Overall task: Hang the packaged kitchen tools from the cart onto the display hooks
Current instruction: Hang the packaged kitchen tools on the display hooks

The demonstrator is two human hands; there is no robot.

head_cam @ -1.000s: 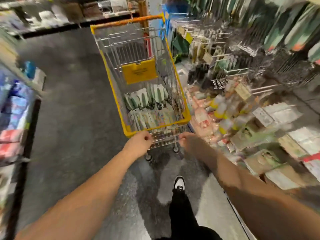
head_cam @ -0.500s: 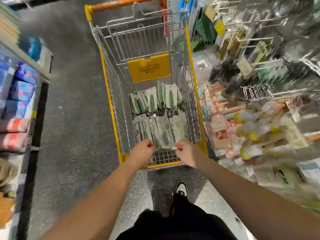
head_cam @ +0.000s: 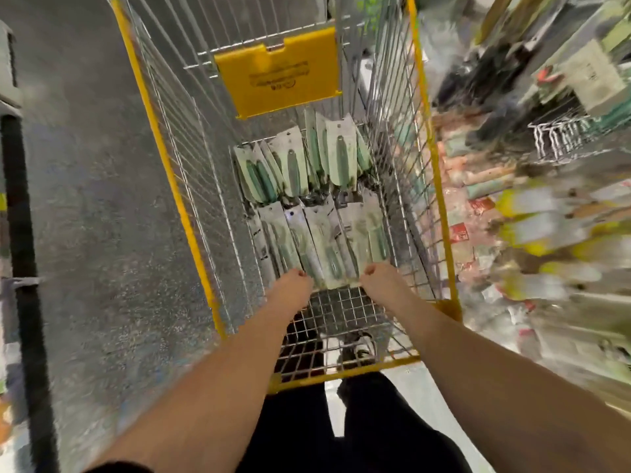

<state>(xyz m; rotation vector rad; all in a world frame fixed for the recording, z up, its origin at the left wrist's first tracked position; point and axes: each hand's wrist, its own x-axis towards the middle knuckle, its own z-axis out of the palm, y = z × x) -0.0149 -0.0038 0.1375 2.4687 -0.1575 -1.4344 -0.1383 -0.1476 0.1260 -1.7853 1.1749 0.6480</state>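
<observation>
- Reaching into the cart (head_cam: 433, 213) w/ both arms, you're working at the near row of packaged kitchen tools (head_cam: 321, 244) lying flat on the wire floor.
- Left hand (head_cam: 290, 288) is touching the near edge of the pkgs at left; fingers are curling under, but can't tell if it's actually gripping one yet.
- Right hand (head_cam: 379, 281) is doing the same at the right end of the row; grip state also unclear, too blurred.
- Far row of pkgs (head_cam: 300, 165) is leaning vs. the cart's far end under the yellow plate (head_cam: 278, 70), untouched.
- Pkgs are looking light, flat, card-backed w/ a slick plastic front, likely sliding over each other, so you're better off pinching a few by the card edges, hang-hole end up.
- Display hooks (head_cam: 560, 138) are sitting off to the right, blurred; nothing's going on them yet.
</observation>
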